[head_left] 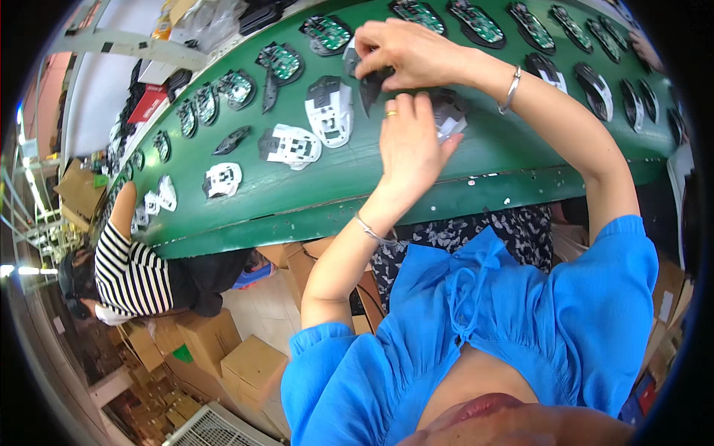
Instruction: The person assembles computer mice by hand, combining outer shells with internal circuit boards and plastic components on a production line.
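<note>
1. The right hand [409,53] was grasping a dark, curved, smooth plastic piece [372,88] between thumb and fingers, above the long, smooth green work surface [513,145].
2. The left hand [413,145] was just below it, fingers bent and pointing away from the body; whether they gripped anything could not be told.
3. A rounded black-and-white plastic shell [449,111] lay just beside the left hand, partly covered by it.
4. To the left were a long white shell with a dark end and slotted face [331,119] and a shorter white-and-black one [291,146], close together.
5. Along the far side ran oval dark shells carrying green circuit boards [325,33], angular and densely studded.
6. A strip of green surface stretched between the black-and-white shell and the chipped, speckled near edge [446,195], giving the left wrist room; toward the far side, the boards stood near the right hand, leaving tighter room.
</note>
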`<state>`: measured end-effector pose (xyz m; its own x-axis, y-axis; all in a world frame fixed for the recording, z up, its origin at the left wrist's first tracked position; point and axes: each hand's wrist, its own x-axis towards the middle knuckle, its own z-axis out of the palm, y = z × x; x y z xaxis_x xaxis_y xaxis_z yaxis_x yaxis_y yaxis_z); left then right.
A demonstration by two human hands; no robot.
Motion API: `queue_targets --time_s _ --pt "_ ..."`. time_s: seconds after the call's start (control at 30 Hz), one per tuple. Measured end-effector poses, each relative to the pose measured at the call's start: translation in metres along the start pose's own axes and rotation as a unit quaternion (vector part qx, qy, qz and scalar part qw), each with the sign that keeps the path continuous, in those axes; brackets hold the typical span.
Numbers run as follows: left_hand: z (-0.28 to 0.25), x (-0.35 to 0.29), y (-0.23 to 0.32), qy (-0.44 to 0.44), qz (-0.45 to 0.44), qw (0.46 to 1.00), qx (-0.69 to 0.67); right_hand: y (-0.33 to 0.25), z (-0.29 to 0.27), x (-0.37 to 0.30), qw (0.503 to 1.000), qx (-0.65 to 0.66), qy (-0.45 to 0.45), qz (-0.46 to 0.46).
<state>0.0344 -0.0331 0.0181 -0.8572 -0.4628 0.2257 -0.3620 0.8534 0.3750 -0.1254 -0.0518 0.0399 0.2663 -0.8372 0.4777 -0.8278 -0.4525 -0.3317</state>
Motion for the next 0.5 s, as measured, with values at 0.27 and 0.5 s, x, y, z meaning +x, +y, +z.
queue_targets --time_s 0.27,0.5 --pt "-0.018 -0.008 -0.017 -0.020 -0.114 0.978 -0.172 0.014 -0.020 -0.045 0.987 -0.134 0.024 0.087" --pt "-0.041 -0.019 -0.027 0.002 -0.244 0.788 -0.565 -0.008 -0.040 -0.084 0.937 -0.076 -0.175 0.292"
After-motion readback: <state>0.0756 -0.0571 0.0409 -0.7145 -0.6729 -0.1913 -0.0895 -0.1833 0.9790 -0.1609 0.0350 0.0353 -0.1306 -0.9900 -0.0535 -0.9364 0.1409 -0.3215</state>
